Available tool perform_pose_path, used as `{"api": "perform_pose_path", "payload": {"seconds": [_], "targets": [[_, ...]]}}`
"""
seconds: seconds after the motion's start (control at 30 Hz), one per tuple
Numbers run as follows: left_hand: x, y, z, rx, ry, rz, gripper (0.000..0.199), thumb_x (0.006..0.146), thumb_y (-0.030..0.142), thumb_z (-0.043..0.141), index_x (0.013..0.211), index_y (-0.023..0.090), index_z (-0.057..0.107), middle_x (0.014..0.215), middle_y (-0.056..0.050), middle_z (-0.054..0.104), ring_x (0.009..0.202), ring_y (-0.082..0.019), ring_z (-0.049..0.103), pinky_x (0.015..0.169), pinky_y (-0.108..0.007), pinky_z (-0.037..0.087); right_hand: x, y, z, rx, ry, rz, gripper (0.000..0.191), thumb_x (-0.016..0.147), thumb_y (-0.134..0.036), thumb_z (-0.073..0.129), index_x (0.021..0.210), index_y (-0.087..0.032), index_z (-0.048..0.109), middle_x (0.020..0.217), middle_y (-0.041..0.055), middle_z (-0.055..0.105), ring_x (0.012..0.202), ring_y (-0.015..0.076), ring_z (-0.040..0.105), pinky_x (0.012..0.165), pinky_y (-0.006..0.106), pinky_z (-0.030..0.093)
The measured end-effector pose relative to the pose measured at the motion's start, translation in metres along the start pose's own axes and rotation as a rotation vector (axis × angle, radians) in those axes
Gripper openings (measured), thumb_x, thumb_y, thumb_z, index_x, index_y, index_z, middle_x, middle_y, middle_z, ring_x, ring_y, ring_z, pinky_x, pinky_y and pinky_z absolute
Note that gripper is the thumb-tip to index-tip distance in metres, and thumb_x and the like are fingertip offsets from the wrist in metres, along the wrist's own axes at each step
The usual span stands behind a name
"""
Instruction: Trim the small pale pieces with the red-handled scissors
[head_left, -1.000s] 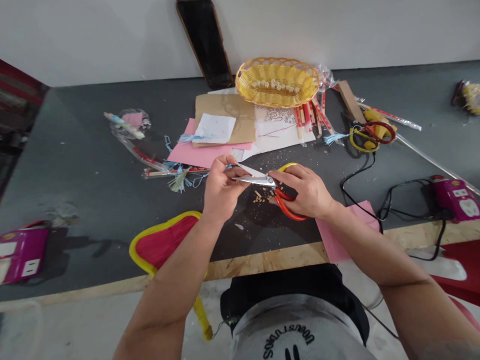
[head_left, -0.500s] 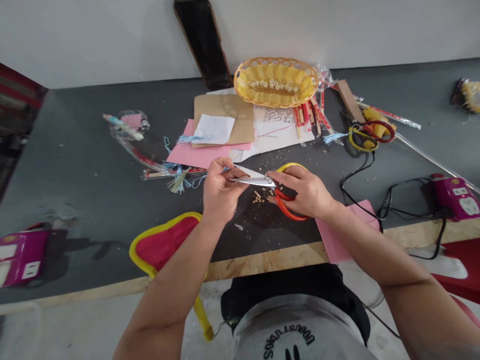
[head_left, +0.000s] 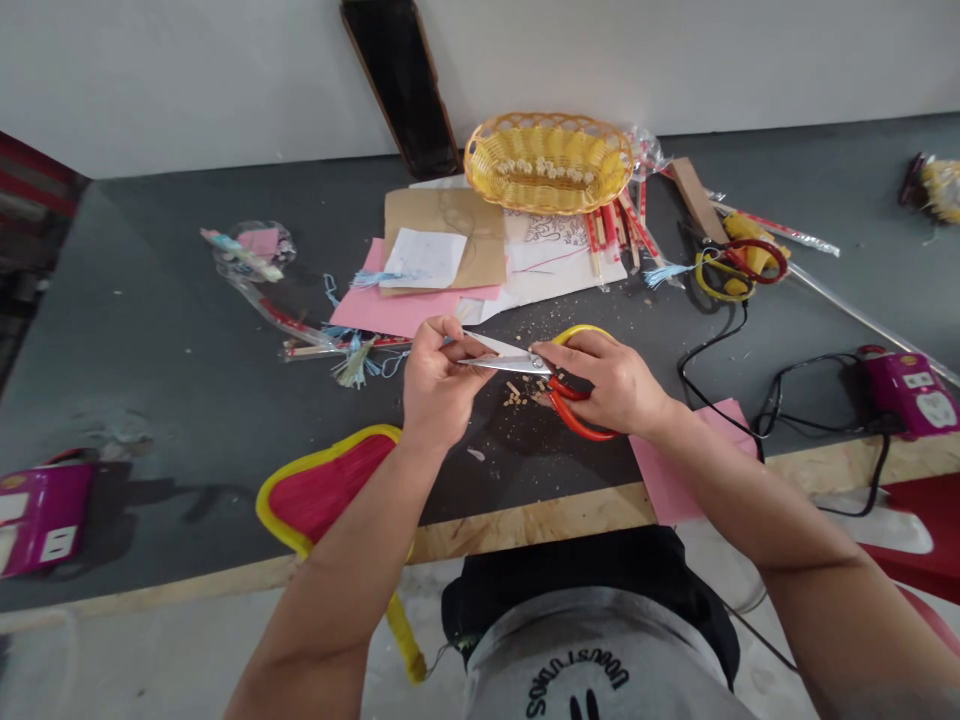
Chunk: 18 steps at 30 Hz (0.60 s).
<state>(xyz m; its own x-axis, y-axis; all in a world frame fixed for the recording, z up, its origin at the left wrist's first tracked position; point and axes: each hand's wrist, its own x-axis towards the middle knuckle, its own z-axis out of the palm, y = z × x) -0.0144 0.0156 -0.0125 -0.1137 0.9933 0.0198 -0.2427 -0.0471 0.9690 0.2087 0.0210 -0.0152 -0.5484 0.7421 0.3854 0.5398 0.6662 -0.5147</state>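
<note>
**Hardly any movement over the last second; slight drift of the view**

Head view: whole scene sits a touch further left than one second ago; pose otherwise near unchanged. Scissors (head_left: pixel 517 364) held above the dark tabletop (head_left: pixel 536 465), in front of the person, between the two hands. Long axis runs roughly side to side; blades point to the person's left, parted in a narrow V, yellow loop on the far side, red-orange loop on the near side.

Right hand (head_left: pixel 619 382): grasping the scissors by the loops, fingers bent, loops spread.

Left hand (head_left: pixel 437 385): partly closed, fingers curled and bunched at the blade tips. Whether it pinches something small cannot be told.

Around them: tan crumbs (head_left: pixel 514 394) scattered on the tabletop beside the scissors. Pink sheet (head_left: pixel 656 475) at the table edge, partly under the right forearm. Red panel with yellow edging (head_left: pixel 326 485) beside the left forearm. Yellow basket (head_left: pixel 555 202) further back, pale bits inside.
</note>
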Motion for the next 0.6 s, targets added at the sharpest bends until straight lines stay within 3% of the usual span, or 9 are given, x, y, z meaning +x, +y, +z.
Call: {"api": "perform_pose_path", "payload": {"seconds": [0.23,0.4,0.6], "targets": [[0.0000,-0.0007,-0.0004,-0.056,-0.010,0.038,0.057,0.061,0.028,0.095,0.088,0.025,0.045,0.066,0.009,0.062,0.058,-0.009,0.063,0.055,-0.019,0.051,0.0002,-0.0037,0.0002,-0.013,0.004,0.030,0.042,0.094,-0.033,0.064,0.133,-0.020,0.065,0.108,0.0098,0.073,0.094,0.0192,0.070,0.081,0.031,0.059],[0.0000,-0.0004,-0.0020,-0.008,-0.011,0.037,0.056,0.063,0.030,0.094,0.088,0.025,0.044,0.070,0.006,0.068,0.061,-0.010,0.066,0.056,-0.020,0.051,0.0020,-0.0036,-0.0031,-0.010,0.014,0.023,0.052,0.087,-0.044,0.073,0.133,-0.021,0.065,0.109,0.0108,0.070,0.101,0.0242,0.068,0.087,0.038,0.059],[0.0008,-0.0037,-0.0067,0.083,-0.020,0.058,0.056,0.064,0.026,0.093,0.089,0.025,0.042,0.069,0.006,0.066,0.063,-0.011,0.069,0.056,-0.019,0.052,0.0013,0.0016,-0.0029,-0.010,-0.005,0.014,0.049,0.088,-0.042,0.071,0.133,-0.023,0.065,0.109,0.0099,0.070,0.102,0.0235,0.068,0.088,0.038,0.059]]}}
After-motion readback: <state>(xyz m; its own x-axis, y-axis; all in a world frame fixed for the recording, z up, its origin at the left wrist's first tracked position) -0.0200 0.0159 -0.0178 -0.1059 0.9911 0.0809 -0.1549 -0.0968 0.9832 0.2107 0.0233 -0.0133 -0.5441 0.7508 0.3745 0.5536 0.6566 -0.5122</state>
